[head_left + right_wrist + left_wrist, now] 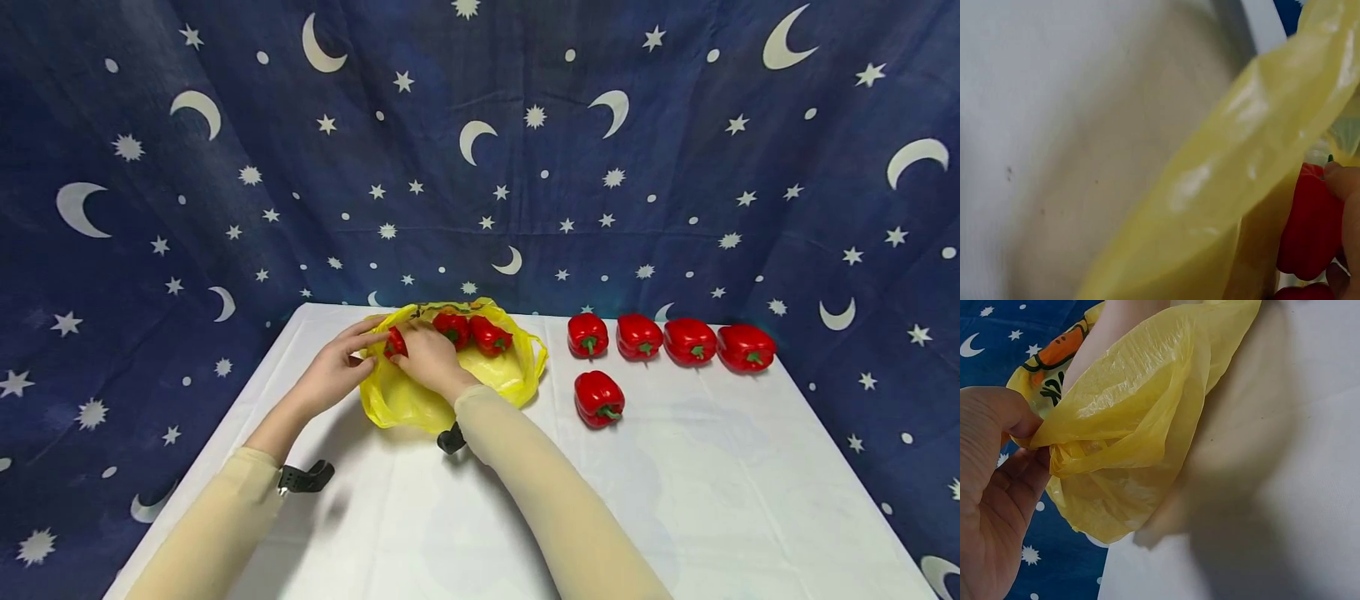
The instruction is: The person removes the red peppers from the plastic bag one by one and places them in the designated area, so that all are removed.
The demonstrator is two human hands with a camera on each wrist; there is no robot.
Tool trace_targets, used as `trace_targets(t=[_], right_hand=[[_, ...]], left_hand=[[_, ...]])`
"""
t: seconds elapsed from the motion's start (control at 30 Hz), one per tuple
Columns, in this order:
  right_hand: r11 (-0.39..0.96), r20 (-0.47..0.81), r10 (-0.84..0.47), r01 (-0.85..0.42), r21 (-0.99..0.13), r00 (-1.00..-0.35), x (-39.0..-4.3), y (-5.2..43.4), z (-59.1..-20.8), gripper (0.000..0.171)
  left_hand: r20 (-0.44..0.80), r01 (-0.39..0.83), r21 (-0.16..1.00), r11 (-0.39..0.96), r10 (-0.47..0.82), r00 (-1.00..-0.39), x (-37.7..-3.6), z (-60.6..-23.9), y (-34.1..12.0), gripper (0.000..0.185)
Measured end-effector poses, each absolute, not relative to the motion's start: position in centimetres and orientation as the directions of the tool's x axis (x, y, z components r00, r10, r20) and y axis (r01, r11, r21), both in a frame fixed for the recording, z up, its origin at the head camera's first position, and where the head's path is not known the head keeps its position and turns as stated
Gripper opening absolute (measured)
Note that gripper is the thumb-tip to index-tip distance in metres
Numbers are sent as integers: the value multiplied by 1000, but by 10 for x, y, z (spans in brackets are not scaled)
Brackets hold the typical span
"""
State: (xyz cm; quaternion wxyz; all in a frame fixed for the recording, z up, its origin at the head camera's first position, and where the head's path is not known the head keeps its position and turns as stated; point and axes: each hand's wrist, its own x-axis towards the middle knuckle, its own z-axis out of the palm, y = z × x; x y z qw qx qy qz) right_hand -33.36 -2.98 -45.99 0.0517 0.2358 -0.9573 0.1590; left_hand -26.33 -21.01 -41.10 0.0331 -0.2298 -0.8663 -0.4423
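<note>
A yellow plastic bag (408, 407) lies spread open on the table. My left hand (336, 368) is at its left side; in the left wrist view the thumb and fingers pinch the gathered rim of the bag (1116, 450). Inside the bag, my right hand (431, 357) holds a red bell pepper (395, 342) near the left wall. The right wrist view shows that bell pepper (1311, 228) with the thumb by its green stem. Two more red peppers, one (452, 326) beside the other (492, 337), lie at the back of the bag.
Several red bell peppers (690, 342) stand in a row along the table's back right edge. Another pepper (598, 398) sits in front of the row, right of the bag. A white cloth covers the table (720, 500); a dark blue star-and-moon curtain (540, 150) hangs behind.
</note>
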Motion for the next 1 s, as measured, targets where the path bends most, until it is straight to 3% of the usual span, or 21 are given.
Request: trace_targets(t=[0.17, 0.47, 0.63, 0.8, 1.0], right_hand=[[832, 164, -469, -497, -248, -868, -332, -28, -460, 56], [649, 120, -675, -663, -372, -728, -325, 5, -450, 55], [581, 89, -728, -681, -445, -679, -321, 34, -449, 56], [590, 48, -716, -641, -490, -696, -316, 54, -449, 62], [629, 131, -588, -553, -547, -798, -310, 51, -462, 76]], left_hand=[[252, 425, 744, 516, 373, -893, -263, -414, -210, 42], [239, 427, 720, 546, 383, -892, -264, -410, -211, 45], [214, 399, 724, 562, 367, -905, -263, -410, -208, 44], [204, 396, 715, 576, 370, -906, -263, -411, -208, 45], [209, 400, 712, 577, 369, -906, -262, -411, -208, 45]])
